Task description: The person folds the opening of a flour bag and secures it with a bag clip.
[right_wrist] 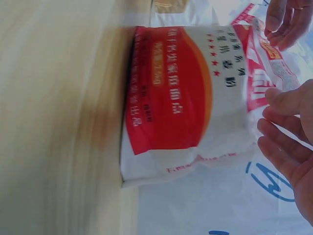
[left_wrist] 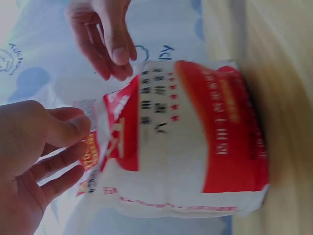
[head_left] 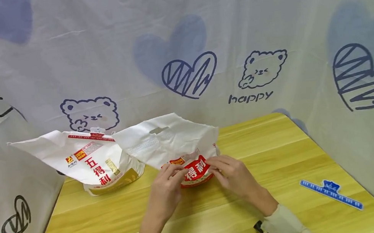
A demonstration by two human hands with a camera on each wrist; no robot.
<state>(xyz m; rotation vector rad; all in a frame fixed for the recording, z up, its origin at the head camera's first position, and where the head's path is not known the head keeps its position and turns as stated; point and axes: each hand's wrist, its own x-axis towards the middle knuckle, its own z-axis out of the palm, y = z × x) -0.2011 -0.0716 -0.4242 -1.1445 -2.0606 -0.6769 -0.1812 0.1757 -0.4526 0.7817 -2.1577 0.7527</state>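
A white-and-red flour bag [head_left: 195, 171] stands on the table before me, its loose white top [head_left: 161, 136] with a handle slot leaning back. My left hand [head_left: 168, 184] is at the left of the printed front, fingertips right at the crease below the loose top. At the right side my right hand [head_left: 229, 171] has its fingers slightly bent, thumb close to the red label. In the left wrist view the bag's red-and-white face [left_wrist: 171, 142] shows beside the left fingers [left_wrist: 68, 152]. The right thumb [right_wrist: 283, 100] overlaps the label's edge in the right wrist view.
Another flour bag [head_left: 102, 162] stands to the left, its top crossed by a red sealing clip [head_left: 90, 137]. A blue sealing clip [head_left: 331, 194] lies on the wooden table [head_left: 274, 149] at the right. A printed cloth [head_left: 123, 43] hangs around the table.
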